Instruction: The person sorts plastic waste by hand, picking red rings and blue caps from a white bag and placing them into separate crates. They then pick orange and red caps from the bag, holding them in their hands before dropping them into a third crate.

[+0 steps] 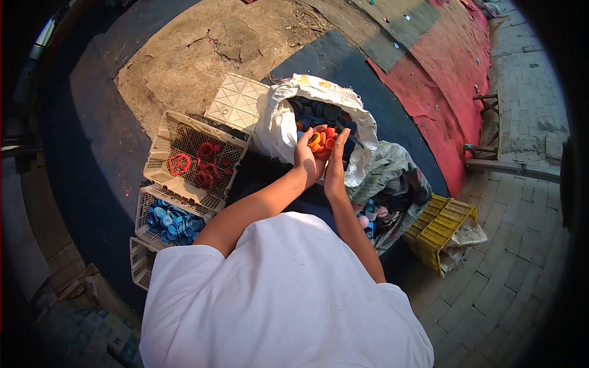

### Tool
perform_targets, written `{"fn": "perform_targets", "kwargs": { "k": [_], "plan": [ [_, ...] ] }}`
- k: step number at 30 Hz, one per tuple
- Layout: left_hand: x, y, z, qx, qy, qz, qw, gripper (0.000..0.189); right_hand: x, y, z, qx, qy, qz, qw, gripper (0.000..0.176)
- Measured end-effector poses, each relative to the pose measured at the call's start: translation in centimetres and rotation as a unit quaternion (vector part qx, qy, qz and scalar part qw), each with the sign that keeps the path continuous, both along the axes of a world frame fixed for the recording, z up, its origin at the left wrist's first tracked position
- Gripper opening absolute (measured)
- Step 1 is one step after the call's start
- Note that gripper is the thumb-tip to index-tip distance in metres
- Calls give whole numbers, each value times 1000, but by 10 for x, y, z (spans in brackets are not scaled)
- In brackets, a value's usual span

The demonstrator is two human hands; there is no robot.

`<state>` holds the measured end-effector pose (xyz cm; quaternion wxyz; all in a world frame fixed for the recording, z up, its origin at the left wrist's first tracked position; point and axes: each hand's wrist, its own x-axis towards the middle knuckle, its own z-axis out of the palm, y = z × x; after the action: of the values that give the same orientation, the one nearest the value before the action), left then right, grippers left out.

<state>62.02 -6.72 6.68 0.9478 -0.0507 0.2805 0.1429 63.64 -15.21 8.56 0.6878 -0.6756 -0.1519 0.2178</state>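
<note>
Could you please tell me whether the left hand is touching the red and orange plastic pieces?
Touching: the head view shows the red and orange plastic pieces lying in the cupped left hand, against its palm and fingers.

Small round caps (321,143), red to yellow-orange, loosely heaped at mixed angles between left hand (308,152) and right hand (335,161), at white sack's (273,126) mouth.

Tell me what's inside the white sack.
Inside the white sack, dark blue pieces show, some round. The left hand and right hand, cupped around orange and red pieces, cover part; whatever lies beneath the top layer is hidden.
</note>
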Motion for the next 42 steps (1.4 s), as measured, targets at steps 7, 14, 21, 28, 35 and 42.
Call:
{"fn": "perform_targets", "kwargs": {
  "k": [7, 14, 21, 28, 35, 42],
  "plan": [
    [1, 10, 12, 43, -3, -79, 996, 42, 9, -4, 14, 43, 10, -149, 988, 62],
    [-1, 16, 11, 116, -7, -175, 978, 43, 41, -12, 96, -320, -457, 89, 825, 32],
    [3, 18, 23, 164, 33, -231, 959, 42, 48, -5, 87, -362, -428, 171, 810, 23],
    [0, 19, 21, 210, 8, -248, 946, 39, 44, 5, 73, -380, -384, 158, 826, 17],
    [5, 16, 23, 222, 7, -261, 939, 40, 47, 2, 58, -395, -340, 175, 835, 18],
    [7, 18, 26, 133, -8, -275, 952, 40, 61, -10, 63, -346, -267, 236, 868, 26]
  ]
}}
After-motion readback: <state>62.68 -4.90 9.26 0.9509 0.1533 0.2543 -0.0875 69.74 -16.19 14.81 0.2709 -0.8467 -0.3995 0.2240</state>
